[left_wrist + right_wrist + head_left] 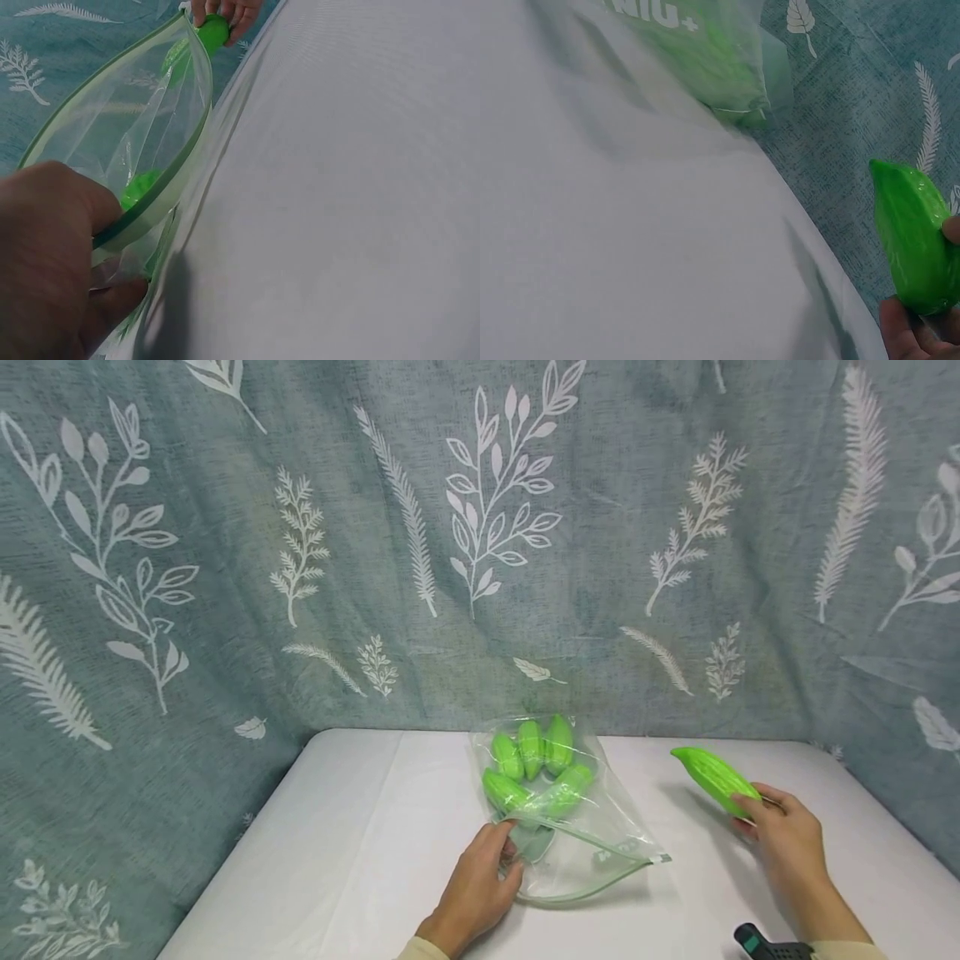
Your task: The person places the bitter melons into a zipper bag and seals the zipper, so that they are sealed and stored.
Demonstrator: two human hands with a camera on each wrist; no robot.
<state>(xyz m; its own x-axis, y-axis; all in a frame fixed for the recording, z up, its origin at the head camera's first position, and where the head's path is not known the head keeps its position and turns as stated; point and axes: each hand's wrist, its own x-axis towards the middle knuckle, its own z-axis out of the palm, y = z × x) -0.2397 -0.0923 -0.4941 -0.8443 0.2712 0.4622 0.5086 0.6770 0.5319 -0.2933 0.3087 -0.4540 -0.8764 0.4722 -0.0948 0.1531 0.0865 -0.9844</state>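
A clear zip bag [618, 822] with a pale green seal strip lies on the white table, its mouth gaping toward the near side. Several bright green bitter melons [531, 750], glossy and plastic-looking, are inside. At the left side of the mouth my left hand [476, 881] pinches the bag's edge between thumb and fingers; in the left wrist view the rim curves away from it. To the right of the bag, my right hand [787, 839] holds another bitter melon [911, 232] by its blunt end above the table. Its pointed tip faces up and left.
The white-covered table [375, 852] reaches back to a blue-green curtain [390, 527] with white leaf prints, which also hangs along the sides. A dark strapped device [772, 945] sits by my right wrist.
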